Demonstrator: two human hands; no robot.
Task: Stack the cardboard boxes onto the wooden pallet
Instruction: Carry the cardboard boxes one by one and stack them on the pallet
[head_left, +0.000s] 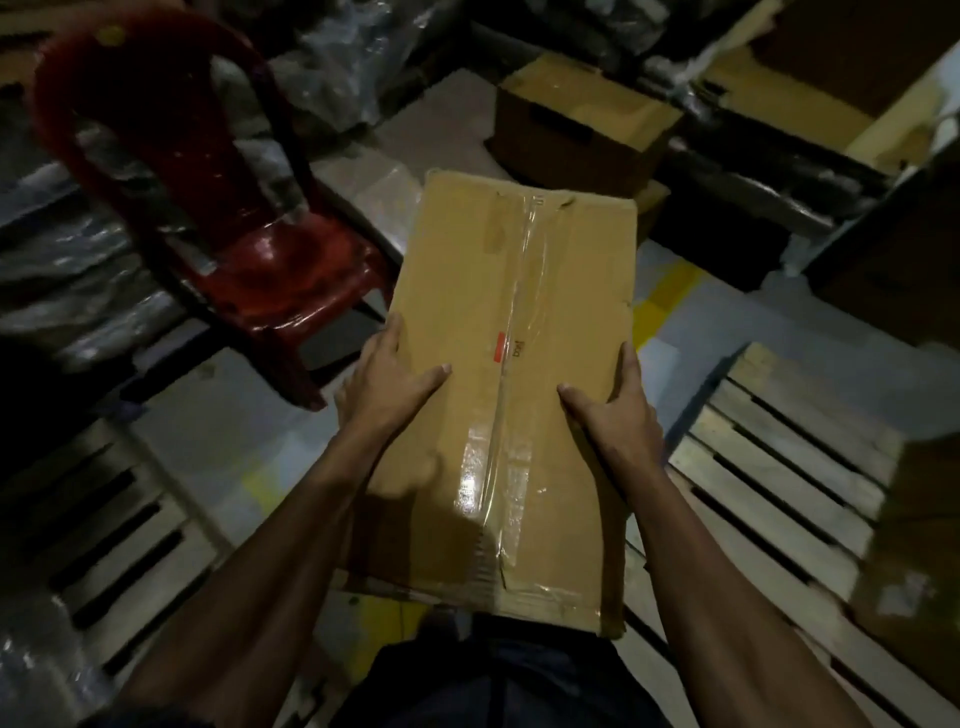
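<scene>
A long taped cardboard box is held up in front of me, above the floor. My left hand grips its left edge, thumb on top and fingers round the side. My right hand grips its right edge the same way. A wooden pallet lies on the floor to the right, with a cardboard box on its near right part. Another wooden pallet lies at the left. A further cardboard box stands on the floor ahead.
A red plastic chair stands at the left, close to the held box. Plastic-wrapped bundles line the left side and the back. Large cartons stand at the upper right. Yellow floor markings show between the pallets.
</scene>
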